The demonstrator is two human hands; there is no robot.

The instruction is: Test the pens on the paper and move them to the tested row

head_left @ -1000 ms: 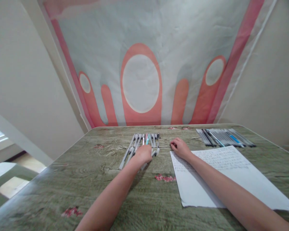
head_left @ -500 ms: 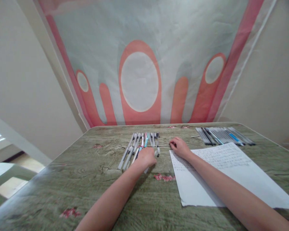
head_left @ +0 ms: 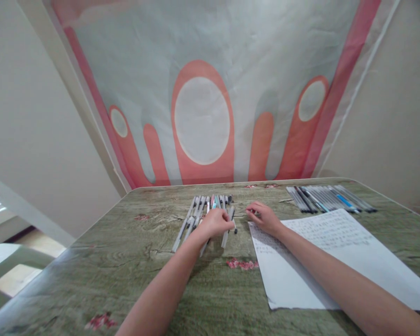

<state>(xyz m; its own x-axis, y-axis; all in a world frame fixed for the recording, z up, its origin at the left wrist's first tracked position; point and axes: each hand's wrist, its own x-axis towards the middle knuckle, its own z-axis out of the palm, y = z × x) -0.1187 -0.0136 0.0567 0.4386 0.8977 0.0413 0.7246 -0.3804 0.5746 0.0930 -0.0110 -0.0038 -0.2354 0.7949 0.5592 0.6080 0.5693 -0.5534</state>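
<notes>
My left hand [head_left: 217, 223] is closed over the right end of the left group of pens, fingers pinching a clear-barrelled pen [head_left: 226, 240] that slants toward me. Part of that pen is hidden by the fingers. Other clear pens with dark tips [head_left: 182, 228] lie side by side left of and beyond this hand, some half covered by it. My right hand [head_left: 264, 218] rests at the upper left corner of the sheet of paper [head_left: 311, 270], fingers loosely curled and slightly apart, with no object visible in them.
A second row of pens [head_left: 324, 198], with a bright blue one [head_left: 345, 200] among them, lies beyond the paper at the back right. The wood-patterned table [head_left: 126, 266] ends at a wall with a pink and grey hanging [head_left: 245, 60]. A chair [head_left: 10, 270] stands at the left.
My left hand has moved slightly to the right, and a pen now shows under its fingers at the group's right end. My right hand's fingers have loosened a little.
</notes>
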